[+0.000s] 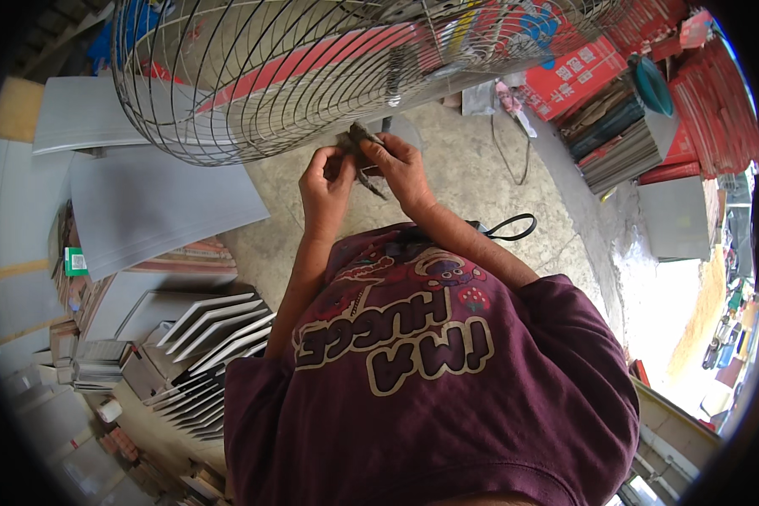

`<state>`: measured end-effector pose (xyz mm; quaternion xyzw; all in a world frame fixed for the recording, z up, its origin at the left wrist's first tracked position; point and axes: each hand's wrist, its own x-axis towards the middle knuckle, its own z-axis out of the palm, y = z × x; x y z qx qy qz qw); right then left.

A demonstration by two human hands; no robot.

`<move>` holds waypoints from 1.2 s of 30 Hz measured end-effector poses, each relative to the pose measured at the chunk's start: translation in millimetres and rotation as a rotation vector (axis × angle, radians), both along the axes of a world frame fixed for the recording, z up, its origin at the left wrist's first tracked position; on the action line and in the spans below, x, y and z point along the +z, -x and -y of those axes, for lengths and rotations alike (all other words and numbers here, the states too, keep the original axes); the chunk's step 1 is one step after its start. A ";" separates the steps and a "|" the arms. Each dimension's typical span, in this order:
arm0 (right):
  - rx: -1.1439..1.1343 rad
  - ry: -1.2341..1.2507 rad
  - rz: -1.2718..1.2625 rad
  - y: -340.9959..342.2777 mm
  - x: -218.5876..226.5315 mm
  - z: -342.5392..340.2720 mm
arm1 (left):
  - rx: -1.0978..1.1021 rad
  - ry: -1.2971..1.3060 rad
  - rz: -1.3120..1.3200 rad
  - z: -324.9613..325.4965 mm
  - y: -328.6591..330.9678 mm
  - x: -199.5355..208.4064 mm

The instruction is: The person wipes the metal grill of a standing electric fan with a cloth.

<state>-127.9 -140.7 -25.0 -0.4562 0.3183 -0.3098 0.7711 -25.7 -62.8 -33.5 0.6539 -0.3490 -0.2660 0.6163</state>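
Both my hands are close together just below a large wire fan guard (228,126), pinching a small, crumpled, dark grey-brown piece that looks like a dirty rag (363,133). My left hand (327,177) has thumb and fingertips closed on its left side. From the right, my right hand (405,173) grips it with the thumb on top. A thin strip of it hangs down between the hands. My fingers cover much of it, so its exact kind is unclear. Whether it touches the fan guard, I cannot tell.
Large grey panels (156,198) lie to the left, with white-edged boards (215,329) racked below them. Red cartons (578,80) and stacked sheets (624,139) stand at the right, near a teal basin (652,87). A dark cord (514,160) lies on the concrete floor (282,223).
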 end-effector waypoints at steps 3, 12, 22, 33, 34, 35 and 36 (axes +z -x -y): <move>-0.023 -0.092 0.016 2.6 -0.3 2.8 | -0.067 0.032 -0.217 6.3 -7.0 -4.2; -0.248 -0.150 -0.013 22.3 -3.9 9.8 | -0.023 0.093 -0.887 26.2 -17.9 -19.1; -0.246 -0.152 0.027 33.8 2.2 0.5 | 0.177 0.273 -1.400 52.3 -27.2 -21.2; -0.208 -0.145 0.004 31.4 3.6 -1.8 | 0.051 0.400 -1.366 21.8 -31.1 -5.4; -0.202 -0.146 0.006 30.6 3.9 -2.8 | 0.115 0.361 -1.377 24.1 -33.1 -15.7; -0.196 -0.146 0.004 29.7 3.6 -3.5 | 0.180 0.322 -1.387 25.3 -35.4 -25.6; -0.193 -0.144 0.002 29.4 2.3 -3.0 | 0.187 0.326 -1.389 26.7 -35.9 -29.9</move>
